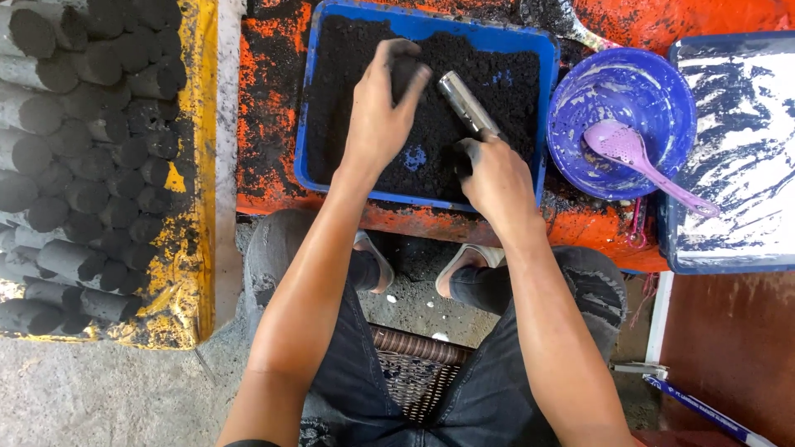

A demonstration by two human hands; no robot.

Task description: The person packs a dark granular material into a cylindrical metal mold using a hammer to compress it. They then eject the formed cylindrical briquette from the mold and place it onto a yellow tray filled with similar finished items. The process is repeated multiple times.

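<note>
Metal tube (466, 103) lower end hidden inside right hand (495, 178); white tray (733, 240) cut by right edge.

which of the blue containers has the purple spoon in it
The round blue plastic bowl, smeared white inside, holds the purple plastic spoon; the rectangular blue tray under both hands holds black powder.

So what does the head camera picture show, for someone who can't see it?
A seated person's right hand holds a metal tube over a blue tray of black powder, while the left hand pinches some powder. Black cylinders are stacked left.

Blue bowl (571, 124) beside tray's (303, 157) right wall
</note>
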